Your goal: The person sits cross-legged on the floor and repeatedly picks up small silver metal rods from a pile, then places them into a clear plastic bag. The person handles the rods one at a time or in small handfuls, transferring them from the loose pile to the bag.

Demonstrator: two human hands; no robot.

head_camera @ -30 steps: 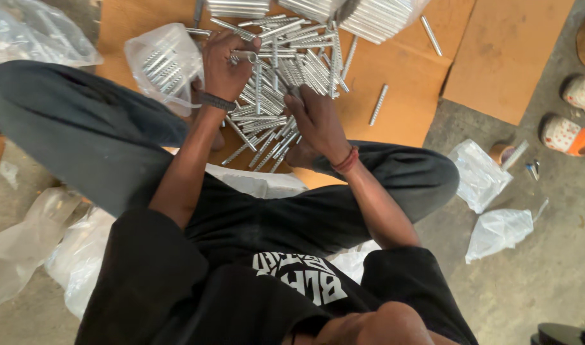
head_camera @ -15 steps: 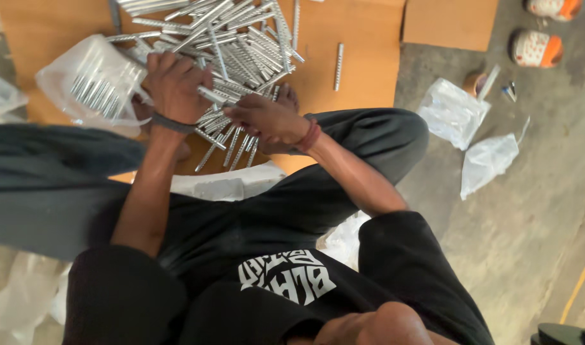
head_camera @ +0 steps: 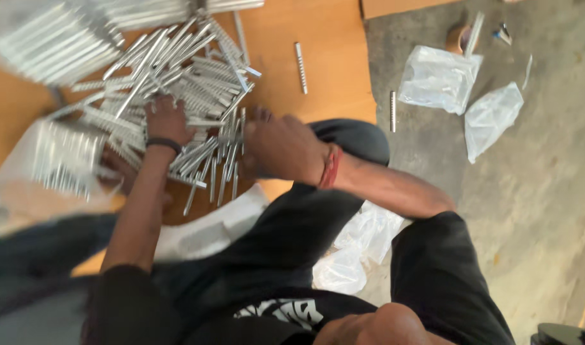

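Metal rods [head_camera: 177, 76]: a loose silver heap, spread over the orange board [head_camera: 331, 70] from its far left corner toward the middle. Our left hand [head_camera: 167, 119] lay on the heap's near side, fingers buried among the rods; we could not tell whether it clasped any. Our right hand [head_camera: 281, 145], curled and turned back-up, rested at the heap's right fringe; its hold was hidden too. The step, we judged, was gathering rods into a bundle; closing on a countable handful seemed the requirement. One single rod [head_camera: 300, 68] lay apart toward the board's right edge. Clear plastic bags [head_camera: 439, 78] lay beyond that edge, on the concrete floor [head_camera: 529, 211].
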